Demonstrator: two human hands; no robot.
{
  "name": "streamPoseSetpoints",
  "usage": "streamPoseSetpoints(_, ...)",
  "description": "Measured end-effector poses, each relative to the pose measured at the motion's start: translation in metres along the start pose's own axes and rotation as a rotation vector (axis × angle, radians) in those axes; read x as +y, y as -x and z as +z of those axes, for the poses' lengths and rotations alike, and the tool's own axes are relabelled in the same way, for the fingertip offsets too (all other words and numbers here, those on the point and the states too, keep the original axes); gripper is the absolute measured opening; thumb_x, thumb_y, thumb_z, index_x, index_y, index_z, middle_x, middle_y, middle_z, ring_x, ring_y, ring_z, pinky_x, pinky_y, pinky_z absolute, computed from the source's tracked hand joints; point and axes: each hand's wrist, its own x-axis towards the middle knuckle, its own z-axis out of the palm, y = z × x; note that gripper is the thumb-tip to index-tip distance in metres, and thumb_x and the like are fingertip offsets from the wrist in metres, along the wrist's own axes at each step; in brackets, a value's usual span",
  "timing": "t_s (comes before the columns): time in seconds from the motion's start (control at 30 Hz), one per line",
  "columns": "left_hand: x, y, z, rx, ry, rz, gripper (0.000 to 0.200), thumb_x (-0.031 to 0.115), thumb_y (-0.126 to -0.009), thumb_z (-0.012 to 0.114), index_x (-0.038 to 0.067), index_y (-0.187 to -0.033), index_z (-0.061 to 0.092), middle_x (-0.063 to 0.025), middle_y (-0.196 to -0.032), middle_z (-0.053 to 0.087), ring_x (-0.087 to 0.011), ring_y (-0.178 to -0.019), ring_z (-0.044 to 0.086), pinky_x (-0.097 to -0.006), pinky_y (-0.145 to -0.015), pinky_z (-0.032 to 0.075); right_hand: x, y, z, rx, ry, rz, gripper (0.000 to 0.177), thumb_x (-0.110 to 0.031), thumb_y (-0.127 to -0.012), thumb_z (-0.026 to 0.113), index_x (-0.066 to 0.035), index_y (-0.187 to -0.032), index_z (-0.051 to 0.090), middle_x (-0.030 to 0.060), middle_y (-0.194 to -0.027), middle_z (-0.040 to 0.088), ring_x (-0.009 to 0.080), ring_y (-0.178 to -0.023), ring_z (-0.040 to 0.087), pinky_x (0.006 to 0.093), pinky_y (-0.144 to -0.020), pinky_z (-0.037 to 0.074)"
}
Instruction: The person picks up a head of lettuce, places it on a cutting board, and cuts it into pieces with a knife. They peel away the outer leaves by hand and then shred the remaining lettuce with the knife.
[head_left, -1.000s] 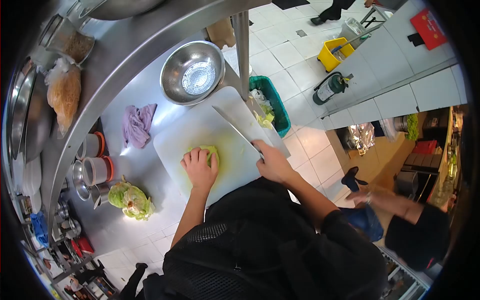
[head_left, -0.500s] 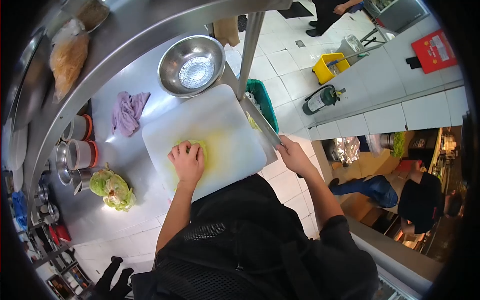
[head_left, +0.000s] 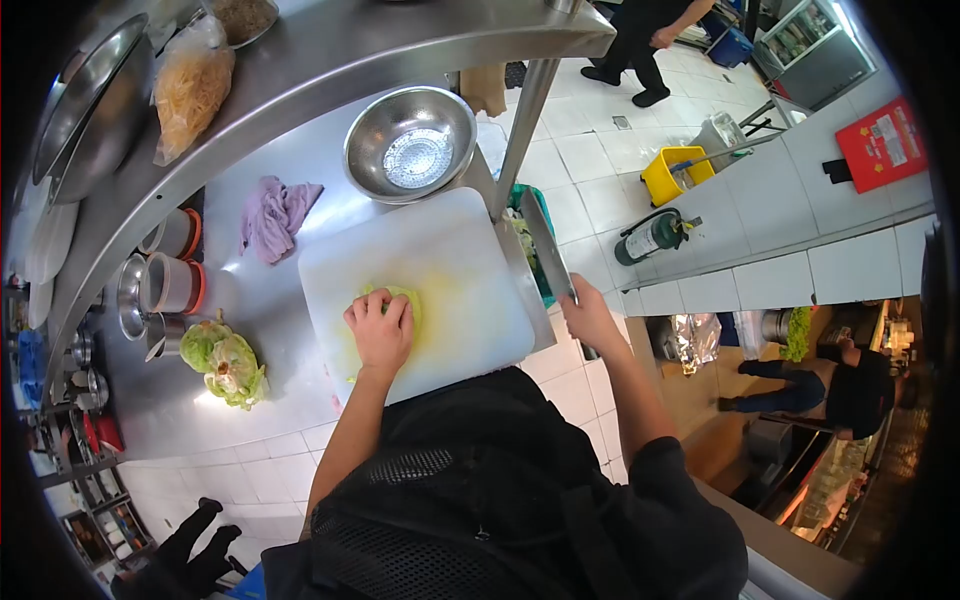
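Observation:
My left hand (head_left: 383, 330) presses down with curled fingers on a piece of pale green lettuce (head_left: 412, 305) on the white cutting board (head_left: 400, 245). Most of that piece is hidden under the hand. Out past the board's right edge, my right hand (head_left: 590, 318) grips the handle of a large knife (head_left: 548, 245), its broad blade pointing away from me beside a green bin (head_left: 545, 290). Pale leafy scraps (head_left: 520, 232) show in the bin. A partly stripped lettuce head (head_left: 225, 365) lies on the steel counter left of the board.
A steel bowl (head_left: 410, 145) stands beyond the board, with a crumpled purple cloth (head_left: 275, 218) to its left. Containers with orange rims (head_left: 170, 283) line the counter's left side. A steel shelf (head_left: 350, 50) and its post (head_left: 525, 135) rise nearby. Other people stand farther off.
The knife has swung away from the board's edge toward the bin. A lettuce scrap seen by the blade earlier is no longer there. My left hand stays on the lettuce; the view has shifted slightly.

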Motion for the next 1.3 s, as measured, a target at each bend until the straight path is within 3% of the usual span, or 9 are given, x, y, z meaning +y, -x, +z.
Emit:
streamPoseSetpoints(0.17,0.0,0.003,-0.001,-0.006,-0.003,-0.007,0.01,0.016,-0.087,0.075,0.017,-0.097,0.073,-0.0025,-0.106,0.06,-0.0302,-0.106,0.054,-0.0496,-0.096,0.038,0.025,-0.016,0.02,-0.066,-0.099,-0.121,0.017,-0.007,-0.103,0.055,-0.002,-0.119,0.058,0.0015,-0.065,0.051,0.0113,-0.047,0.049,0.0319,-0.042,0.045)
streamPoseSetpoints(0.27,0.0,-0.001,0.001,-0.009,0.003,0.002,0.009,0.016,-0.087,0.075,0.017,-0.096,0.073,-0.0026,-0.106,0.061,-0.0301,-0.105,0.054,-0.0498,-0.095,0.038,0.018,-0.021,0.013,-0.081,-0.129,0.028,0.019,-0.007,-0.103,0.055,-0.001,-0.121,0.058,0.0022,-0.066,0.052,0.0116,-0.047,0.05,0.0321,-0.042,0.045)
streamPoseSetpoints(0.37,-0.001,0.002,0.002,-0.006,0.004,-0.003,0.009,0.016,-0.087,0.075,0.017,-0.096,0.073,-0.0027,-0.105,0.061,-0.03,-0.105,0.054,-0.0495,-0.095,0.038,0.03,-0.022,0.012,0.159,0.068,-0.266,0.021,-0.008,-0.102,0.056,-0.001,-0.122,0.058,0.0024,-0.065,0.052,0.0118,-0.047,0.05,0.0319,-0.042,0.045)
streamPoseSetpoints(0.53,-0.001,0.001,0.002,0.007,0.023,-0.011,0.009,0.015,-0.087,0.075,0.017,-0.096,0.073,-0.0027,-0.105,0.061,-0.0297,-0.104,0.054,-0.0488,-0.094,0.038,-0.003,0.014,0.01,-0.173,-0.072,0.04,0.026,-0.01,-0.101,0.056,0.001,-0.125,0.059,0.0058,-0.065,0.053,0.0135,-0.048,0.053,0.0324,-0.043,0.046)
streamPoseSetpoints(0.67,-0.001,0.002,0.001,0.001,0.039,-0.021,0.009,0.015,-0.086,0.075,0.017,-0.095,0.073,-0.0024,-0.105,0.061,-0.0295,-0.104,0.054,-0.049,-0.094,0.038,0.015,-0.004,0.007,-0.07,-0.013,0.008,0.03,-0.008,-0.1,0.057,0.002,-0.129,0.059,0.0095,-0.069,0.058,0.0151,-0.051,0.055,0.0345,-0.047,0.048)
streamPoseSetpoints(0.73,-0.002,0.001,0.001,0.0,0.043,-0.013,0.01,0.015,-0.086,0.075,0.017,-0.096,0.073,-0.002,-0.105,0.061,-0.0291,-0.104,0.054,-0.0491,-0.095,0.038,0.029,-0.016,0.006,0.145,0.171,-0.263,0.037,-0.006,-0.098,0.057,0.003,-0.135,0.059,0.0187,-0.085,0.069,0.0256,-0.067,0.068,0.0403,-0.065,0.056)
streamPoseSetpoints(0.93,-0.002,0.002,0.002,0.009,0.036,-0.007,0.01,0.015,-0.087,0.074,0.017,-0.097,0.072,-0.0018,-0.107,0.062,-0.0285,-0.106,0.054,-0.0497,-0.097,0.038,0.036,-0.014,0.023,0.003,0.245,-0.201,0.051,-0.005,-0.096,0.059,0.009,-0.145,0.052,0.0371,-0.121,0.068,0.0468,-0.118,0.067,0.0452,-0.101,0.052)
streamPoseSetpoints(1.07,-0.004,0.003,0.003,-0.013,0.033,-0.005,0.011,0.014,-0.088,0.073,0.016,-0.098,0.072,-0.0017,-0.109,0.062,-0.0283,-0.107,0.055,-0.0496,-0.097,0.038,0.038,-0.009,0.028,0.088,0.222,-0.199,0.055,-0.007,-0.094,0.061,0.012,-0.144,0.05,0.0378,-0.122,0.067,0.0469,-0.118,0.068,0.044,-0.1,0.052)
streamPoseSetpoints(1.3,0.0,0.003,0.004,-0.057,-0.043,-0.029,0.015,0.015,-0.089,0.071,0.016,-0.104,0.071,-0.0014,-0.112,0.062,-0.0286,-0.11,0.054,-0.0518,-0.098,0.036,-0.014,0.054,0.029,-0.039,0.134,-0.1,0.058,-0.008,-0.096,0.058,0.001,-0.152,0.046,0.036,-0.125,0.066,0.0486,-0.115,0.067,0.049,-0.1,0.052)
